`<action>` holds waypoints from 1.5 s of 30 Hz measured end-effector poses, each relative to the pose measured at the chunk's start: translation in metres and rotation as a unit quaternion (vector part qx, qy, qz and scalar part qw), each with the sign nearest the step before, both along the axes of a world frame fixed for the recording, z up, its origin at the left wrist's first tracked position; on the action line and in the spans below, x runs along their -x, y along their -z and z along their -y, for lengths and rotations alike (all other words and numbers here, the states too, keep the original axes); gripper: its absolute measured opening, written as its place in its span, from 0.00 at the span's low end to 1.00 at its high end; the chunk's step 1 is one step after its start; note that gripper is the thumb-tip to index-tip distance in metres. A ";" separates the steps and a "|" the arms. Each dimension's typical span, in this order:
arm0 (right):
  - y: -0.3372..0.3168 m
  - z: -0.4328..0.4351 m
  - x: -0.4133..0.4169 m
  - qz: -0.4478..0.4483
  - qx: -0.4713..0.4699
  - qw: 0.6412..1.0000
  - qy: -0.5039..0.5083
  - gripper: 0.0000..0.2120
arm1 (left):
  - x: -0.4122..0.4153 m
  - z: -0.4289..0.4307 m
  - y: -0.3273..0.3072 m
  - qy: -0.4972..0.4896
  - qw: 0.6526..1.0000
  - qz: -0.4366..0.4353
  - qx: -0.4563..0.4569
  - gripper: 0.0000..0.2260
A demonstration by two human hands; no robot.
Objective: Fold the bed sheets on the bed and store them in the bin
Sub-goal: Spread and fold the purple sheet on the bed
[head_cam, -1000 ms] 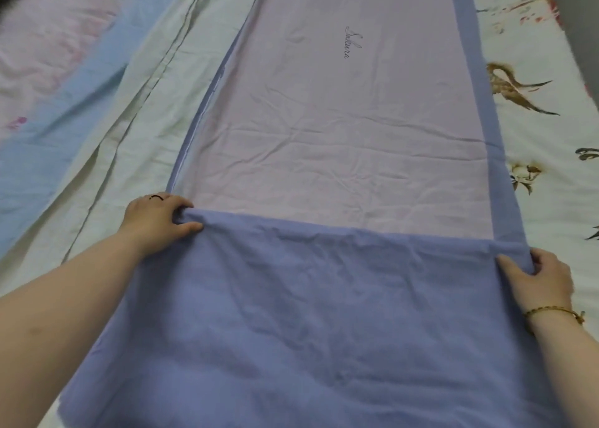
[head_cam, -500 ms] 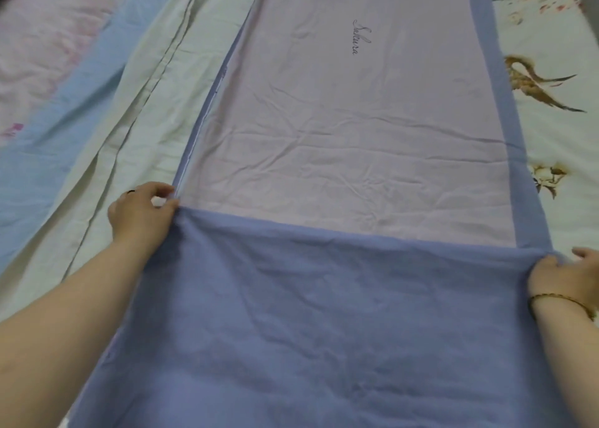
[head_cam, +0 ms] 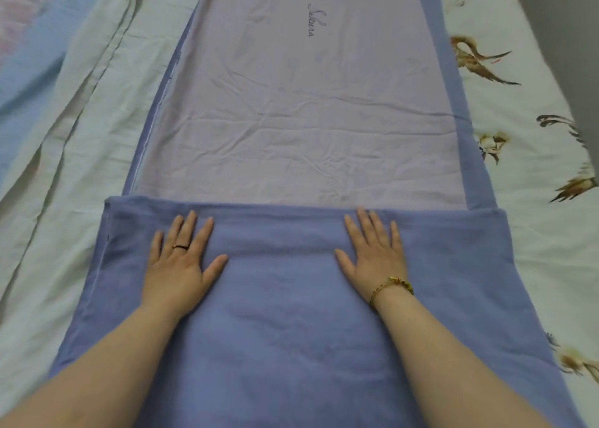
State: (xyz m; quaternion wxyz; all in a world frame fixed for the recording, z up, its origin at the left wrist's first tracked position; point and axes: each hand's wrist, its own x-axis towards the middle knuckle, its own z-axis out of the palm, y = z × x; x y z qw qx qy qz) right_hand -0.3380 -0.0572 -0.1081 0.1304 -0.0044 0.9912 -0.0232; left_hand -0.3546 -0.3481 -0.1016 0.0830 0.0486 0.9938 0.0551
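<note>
Blue sheet (head_cam: 291, 346) lies flat in a long strip running away from the camera, spread over other bedding. Near end is folded up over the strip; the fold's edge crosses side to side, lilac inner face (head_cam: 291, 142) bare beyond it. Dark script lettering (head_cam: 316, 22) on the lilac, far end.

Left hand (head_cam: 181, 262): palm down on the folded blue layer, fingers straight and spread, gripping nothing. Dark ring (head_cam: 180, 247) on one finger.

Right hand (head_cam: 374, 255): same, flat and spread, pressing the layer just short of the fold edge. Gold bracelet (head_cam: 390, 286) at wrist.

Pale green sheet (head_cam: 81, 142) left of the strip; floral sheet (head_cam: 534, 233) right.
</note>
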 end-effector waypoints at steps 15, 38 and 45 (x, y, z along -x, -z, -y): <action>-0.015 0.050 -0.106 -0.102 0.069 0.988 0.095 0.27 | -0.119 -0.043 -0.022 -0.091 0.992 -0.044 -0.079 0.28; -0.053 -0.111 -0.200 -0.072 0.197 0.861 0.464 0.37 | -0.188 0.047 -0.035 -0.404 0.906 -0.022 -0.125 0.44; -0.066 -0.122 -0.201 -0.051 0.260 0.824 0.501 0.12 | -0.177 0.071 -0.049 -0.453 0.826 -0.025 -0.335 0.18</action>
